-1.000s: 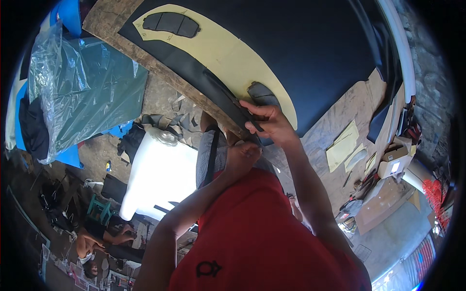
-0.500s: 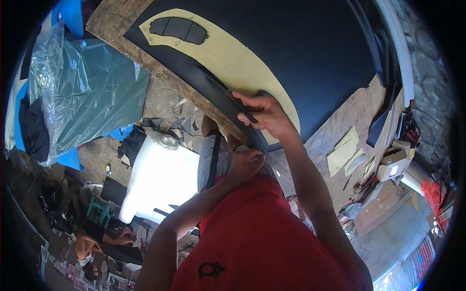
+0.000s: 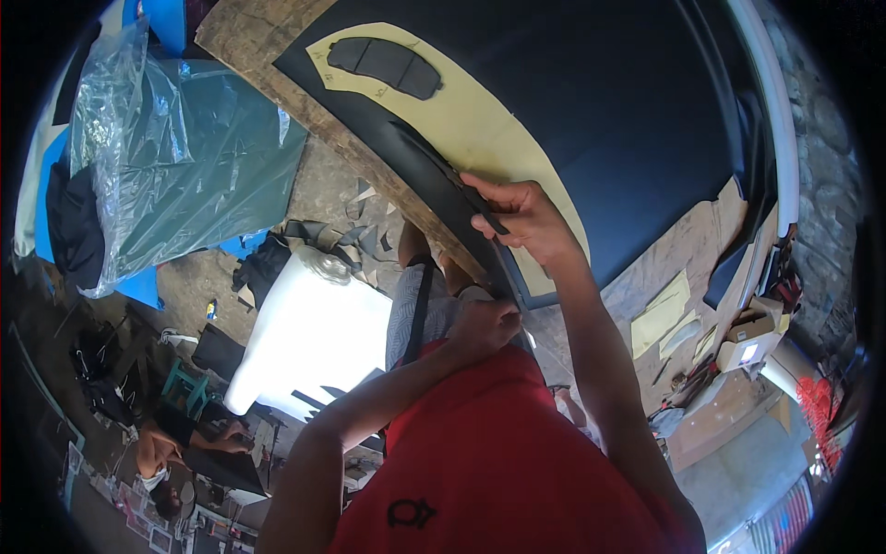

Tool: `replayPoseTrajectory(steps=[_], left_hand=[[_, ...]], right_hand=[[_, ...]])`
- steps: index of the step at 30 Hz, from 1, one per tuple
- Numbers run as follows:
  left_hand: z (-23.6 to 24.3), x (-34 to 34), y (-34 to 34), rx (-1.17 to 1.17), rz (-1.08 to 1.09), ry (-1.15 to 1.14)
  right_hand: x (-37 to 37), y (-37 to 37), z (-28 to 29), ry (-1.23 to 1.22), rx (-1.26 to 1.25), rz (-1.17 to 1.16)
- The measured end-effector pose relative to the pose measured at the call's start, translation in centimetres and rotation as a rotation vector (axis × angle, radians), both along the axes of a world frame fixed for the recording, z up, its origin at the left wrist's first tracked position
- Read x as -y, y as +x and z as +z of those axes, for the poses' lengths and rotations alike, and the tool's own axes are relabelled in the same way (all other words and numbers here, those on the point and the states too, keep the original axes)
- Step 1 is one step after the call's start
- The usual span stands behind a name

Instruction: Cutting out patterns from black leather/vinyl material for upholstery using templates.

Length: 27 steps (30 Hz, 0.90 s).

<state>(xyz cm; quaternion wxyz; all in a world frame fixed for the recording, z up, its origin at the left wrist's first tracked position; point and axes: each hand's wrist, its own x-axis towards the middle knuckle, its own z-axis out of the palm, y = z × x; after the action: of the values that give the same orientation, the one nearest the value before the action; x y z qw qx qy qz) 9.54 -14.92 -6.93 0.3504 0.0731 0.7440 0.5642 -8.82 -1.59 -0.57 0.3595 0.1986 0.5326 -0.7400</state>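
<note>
A yellow paper pattern (image 3: 498,138) with a curved outline lies on a large black sheet (image 3: 628,138). Resting on the pattern's far left end is a dark curved block (image 3: 386,67) that looks like a brake pad. My right hand (image 3: 531,222) is closed around the dark handles of what look like scissors (image 3: 482,208), at the pattern's near edge. Their blades point far left along that edge and blend into the black material. Close to my waist, my left hand (image 3: 489,328) is closed in a pinch at the near end of the black sheet; the pinched part is mostly hidden.
The wooden table's edge (image 3: 369,171) runs diagonally before me. Yellow paper pieces (image 3: 660,314) lie on the table at right. A white roll (image 3: 309,332) and dark scraps (image 3: 346,240) are on the floor at left. Another person (image 3: 166,452) sits at lower left.
The view has shifted, so the table and pattern sit farther right and slightly lower in the picture. Both hands keep nearly the same places at the sheet, still closed.
</note>
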Motion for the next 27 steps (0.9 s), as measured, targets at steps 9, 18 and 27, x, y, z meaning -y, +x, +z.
replayPoseTrajectory(steps=[9,18,27], left_hand=[[0.1,0.4,-2.1,0.005,-0.212,-0.117],[0.6,0.7,-3.6,0.025,-0.287,-0.064],[0.2,0.5,-4.0,0.015,-0.334,-0.041]], right_hand=[[1.0,-2.9,-0.6,0.035,0.006,0.048],[1.1,-6.0,-0.3,0.050,-0.031,0.166],[0.7,-9.2,-0.8,-0.037,-0.015,0.276]])
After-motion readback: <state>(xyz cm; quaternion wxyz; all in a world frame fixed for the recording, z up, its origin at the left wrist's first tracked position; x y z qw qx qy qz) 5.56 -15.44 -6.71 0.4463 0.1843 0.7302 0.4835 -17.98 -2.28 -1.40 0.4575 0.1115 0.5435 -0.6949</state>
